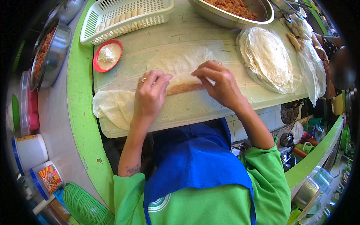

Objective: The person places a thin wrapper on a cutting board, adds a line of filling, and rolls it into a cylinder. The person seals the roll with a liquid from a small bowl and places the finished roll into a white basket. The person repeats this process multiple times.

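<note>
A thin, pale round wrapper [180, 60] lies spread before me, with a strip of orange-brown filling [184, 88] along its near side. My left hand [152, 91] pinches the wrapper's left side by the end of the filling; its thumb is mostly hidden. At the other end my right hand [219, 81] has a whitish bit of wrapper between thumb and fingers. Both hands are slightly blurred. Beside my left wrist lie folded loose wrappers [114, 105]. To the right of my right hand rests a stack of round wrappers [265, 57] on clear plastic.
A white plastic basket [92, 31] at the far left holds several rolls [121, 18]. Near it sits a red bowl [97, 66] of whitish paste. A metal basin [219, 19] of filling stands at the back. Another person's hand [322, 53] is at the far right beside a plastic bag [312, 70].
</note>
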A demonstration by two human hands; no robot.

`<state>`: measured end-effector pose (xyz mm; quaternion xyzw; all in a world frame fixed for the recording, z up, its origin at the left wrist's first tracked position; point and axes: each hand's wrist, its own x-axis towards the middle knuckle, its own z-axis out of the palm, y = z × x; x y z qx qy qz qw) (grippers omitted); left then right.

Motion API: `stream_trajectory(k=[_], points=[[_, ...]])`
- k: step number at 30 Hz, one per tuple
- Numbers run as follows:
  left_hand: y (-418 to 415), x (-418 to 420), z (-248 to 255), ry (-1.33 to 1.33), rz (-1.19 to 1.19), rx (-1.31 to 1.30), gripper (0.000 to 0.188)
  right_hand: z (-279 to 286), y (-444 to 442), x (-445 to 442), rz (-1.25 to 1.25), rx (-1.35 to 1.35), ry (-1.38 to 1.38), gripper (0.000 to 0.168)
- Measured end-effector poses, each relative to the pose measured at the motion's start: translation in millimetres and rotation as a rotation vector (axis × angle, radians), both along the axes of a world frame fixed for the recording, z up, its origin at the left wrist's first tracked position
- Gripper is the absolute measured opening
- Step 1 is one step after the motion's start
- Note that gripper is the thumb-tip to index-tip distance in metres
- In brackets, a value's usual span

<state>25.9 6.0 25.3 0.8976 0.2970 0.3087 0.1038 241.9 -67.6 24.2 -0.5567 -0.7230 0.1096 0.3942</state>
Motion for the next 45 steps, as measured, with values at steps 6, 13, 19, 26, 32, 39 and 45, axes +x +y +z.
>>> stream_trajectory(k=[6, 13, 19, 26, 32, 39, 45], points=[[-21, 11, -6, -0.012, -0.078, -0.212, 0.031, -3, -7, -19, 0.082, -0.07, 0.003, 0.02], [-26, 5, -15, 0.037, -0.094, -0.193, 0.03, -13, -15, -16, 0.079, -0.072, -0.063, 0.015], [-16, -6, -15, 0.067, -0.184, -0.14, 0.036, -14, -20, 9, 0.173, -0.043, -0.154, 0.021], [-7, -15, -14, 0.075, -0.222, -0.054, 0.033, -9, -19, 27, 0.278, 0.027, -0.37, 0.022], [7, -15, -11, 0.087, -0.304, -0.09, 0.022, -14, -11, 28, 0.254, -0.004, -0.28, 0.018], [14, -6, -2, 0.262, -0.265, 0.102, 0.034, -15, -3, 29, 0.139, -0.013, -0.318, 0.016], [-2, 17, 4, 0.434, -0.313, 0.219, 0.056, -11, -16, 40, 0.047, -0.012, -0.328, 0.017]])
